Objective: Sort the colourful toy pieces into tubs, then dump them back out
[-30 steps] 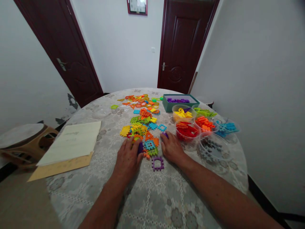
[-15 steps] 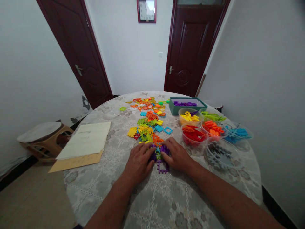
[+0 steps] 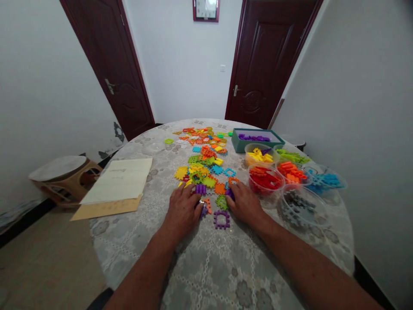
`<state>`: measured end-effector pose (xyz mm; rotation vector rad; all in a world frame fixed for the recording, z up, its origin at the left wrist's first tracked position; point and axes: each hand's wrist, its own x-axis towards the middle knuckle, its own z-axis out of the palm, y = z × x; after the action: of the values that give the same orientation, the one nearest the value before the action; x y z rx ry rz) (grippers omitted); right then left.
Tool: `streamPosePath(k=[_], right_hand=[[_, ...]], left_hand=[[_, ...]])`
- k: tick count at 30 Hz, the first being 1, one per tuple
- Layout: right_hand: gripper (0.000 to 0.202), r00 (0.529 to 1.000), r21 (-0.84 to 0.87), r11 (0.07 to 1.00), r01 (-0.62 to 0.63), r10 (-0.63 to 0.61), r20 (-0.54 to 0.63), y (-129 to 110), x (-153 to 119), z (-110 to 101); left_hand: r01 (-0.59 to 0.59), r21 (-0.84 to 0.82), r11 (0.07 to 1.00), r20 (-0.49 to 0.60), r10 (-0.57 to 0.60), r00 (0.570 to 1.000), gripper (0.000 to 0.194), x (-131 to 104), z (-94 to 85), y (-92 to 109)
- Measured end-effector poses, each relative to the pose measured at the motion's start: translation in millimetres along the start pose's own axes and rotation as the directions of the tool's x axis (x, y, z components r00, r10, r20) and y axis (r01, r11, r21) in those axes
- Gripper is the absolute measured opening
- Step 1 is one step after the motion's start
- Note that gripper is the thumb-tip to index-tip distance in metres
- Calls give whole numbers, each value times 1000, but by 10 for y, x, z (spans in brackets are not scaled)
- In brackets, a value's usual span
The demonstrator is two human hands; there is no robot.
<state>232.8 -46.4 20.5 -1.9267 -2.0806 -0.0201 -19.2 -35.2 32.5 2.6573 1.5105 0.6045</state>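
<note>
- Purple plastic shows twice before us on the patterned counter (image 3: pixel 193 267): a ridged block (image 3: pixel 200 189) at our left hand (image 3: pixel 184 208), a smaller piece (image 3: pixel 229 193) at our right hand (image 3: pixel 244 202).
- Our left hand lies palm down, thumb parted from loosely bent fingers; the ridged block touches its fingertips, but we can't say whether it is gripped.
- Our right hand is half curled over the smaller piece, and we can't say whether that is pinched or merely covered.
- Between our hands lie a green piece (image 3: pixel 221 202) and an orange square (image 3: pixel 220 188), with a purple frame (image 3: pixel 221 220) nearer us.
- To handle these well, we'd keep our fingers low and slide pieces apart before lifting, so toothed edges don't snag.
- Most of the smaller piece is hidden from us; pieces in the heap (image 3: pixel 198 170) overlap, far ones look too small to count, and the clock (image 3: pixel 205 10) is cut off above.
</note>
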Motion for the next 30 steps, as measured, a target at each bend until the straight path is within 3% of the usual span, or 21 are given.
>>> streamPosePath(k=[3, 7, 11, 15, 21, 24, 26, 27, 30], right_hand=[[33, 1000, 0, 1000, -8, 8, 9, 4, -20, -11], [39, 995, 196, 976, 97, -94, -25, 50, -15, 12], [51, 979, 379, 908, 178, -125, -159, 71, -7, 14], [54, 948, 446, 845, 295, -201, -248, -8, -52, -33], [63, 812, 438, 688, 578, -429, -396, -163, -133, -41], [65, 806, 449, 672, 589, -446, -388, -198, -154, -68], [64, 826, 437, 706, 558, -420, -376, -206, -159, -88], [62, 831, 418, 725, 547, -413, -372, -211, -160, -90], [55, 824, 348, 751, 561, -469, -317, -247, -160, -53]], left_hand=[[-11, -29, 1000, 45, 12, 999, 33, -22, 16, 58], [-24, -64, 998, 60, 27, 998, 38, -39, 54, 134], [-52, -141, 989, -66, 43, 997, 35, -15, 65, 131], [-80, -350, 933, -195, 11, 981, 37, 15, 28, 132], [104, -693, 713, 69, -77, 995, 49, 33, -93, 271], [173, -749, 640, 109, -138, 984, 40, 70, -180, 260], [269, -768, 581, 100, -306, 947, 30, 109, -238, 167], [318, -796, 516, 98, -408, 908, 27, 128, -262, 103], [346, -912, 222, 150, -604, 783, 23, 169, -301, -80]])
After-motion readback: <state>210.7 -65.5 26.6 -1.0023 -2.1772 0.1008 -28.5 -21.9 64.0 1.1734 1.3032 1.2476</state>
